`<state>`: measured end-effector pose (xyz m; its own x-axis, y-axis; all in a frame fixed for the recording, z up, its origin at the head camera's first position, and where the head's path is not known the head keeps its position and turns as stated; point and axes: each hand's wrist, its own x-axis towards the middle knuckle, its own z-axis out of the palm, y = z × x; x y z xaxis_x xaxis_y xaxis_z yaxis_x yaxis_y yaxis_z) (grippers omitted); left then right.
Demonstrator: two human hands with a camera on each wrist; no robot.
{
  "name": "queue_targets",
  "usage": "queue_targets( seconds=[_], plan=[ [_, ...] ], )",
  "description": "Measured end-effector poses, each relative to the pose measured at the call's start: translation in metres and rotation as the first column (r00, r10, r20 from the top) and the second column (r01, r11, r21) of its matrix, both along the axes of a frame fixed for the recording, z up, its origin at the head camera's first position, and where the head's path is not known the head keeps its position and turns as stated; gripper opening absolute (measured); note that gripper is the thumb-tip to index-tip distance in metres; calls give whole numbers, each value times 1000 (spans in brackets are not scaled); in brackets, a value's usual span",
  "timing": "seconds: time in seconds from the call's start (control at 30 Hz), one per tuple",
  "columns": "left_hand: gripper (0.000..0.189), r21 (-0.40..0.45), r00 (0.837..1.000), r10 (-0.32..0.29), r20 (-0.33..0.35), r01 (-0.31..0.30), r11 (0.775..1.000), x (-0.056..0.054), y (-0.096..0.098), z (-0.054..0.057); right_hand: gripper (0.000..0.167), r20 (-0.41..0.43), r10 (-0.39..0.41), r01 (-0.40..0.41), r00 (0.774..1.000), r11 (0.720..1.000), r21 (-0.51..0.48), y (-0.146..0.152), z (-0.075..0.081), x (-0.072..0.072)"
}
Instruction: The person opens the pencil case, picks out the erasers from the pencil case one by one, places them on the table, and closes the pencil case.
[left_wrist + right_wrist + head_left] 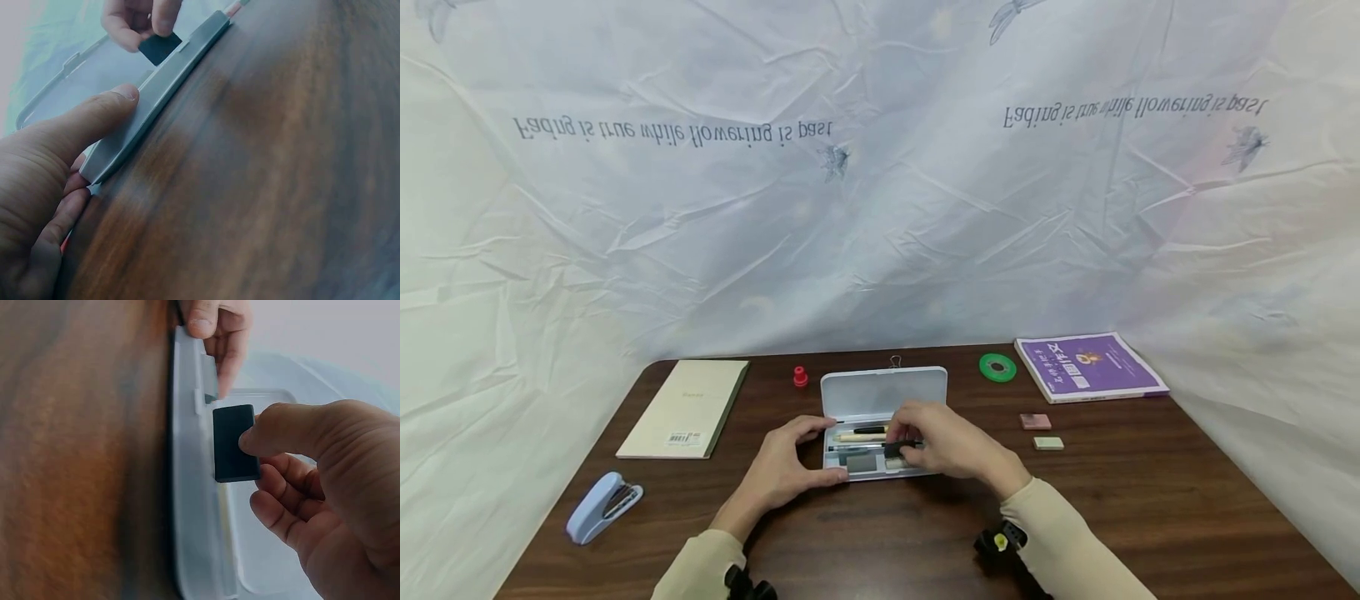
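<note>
On the dark wooden table [865,542], a lid-raised white pencil case [883,392] lies centrally. The left hand [786,467], thumb and fingers wide apart, grips its left end; the right hand [951,442] pinches a black rectangular block [229,444] over its near right part.

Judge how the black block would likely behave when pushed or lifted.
The black block is probably stiff: its edges look straight where the right grip pinches it. Its flat faces suggest it would slide rather than roll.
</note>
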<state>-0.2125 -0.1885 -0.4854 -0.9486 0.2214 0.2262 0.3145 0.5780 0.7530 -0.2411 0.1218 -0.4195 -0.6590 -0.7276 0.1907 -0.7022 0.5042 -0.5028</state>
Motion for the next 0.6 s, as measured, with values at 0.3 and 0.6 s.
queue_targets(
  seconds=[0.3,0.6],
  plan=[
    [82,-18,1000,10,15,-10,1000,0,0,-1,21,-36,-40,38,999,997,-71,17,22,-2],
    [83,-24,1000,12,4,-12,1000,0,0,-1,24,-82,-132,121,988,984,-131,48,43,-5]
  ],
)
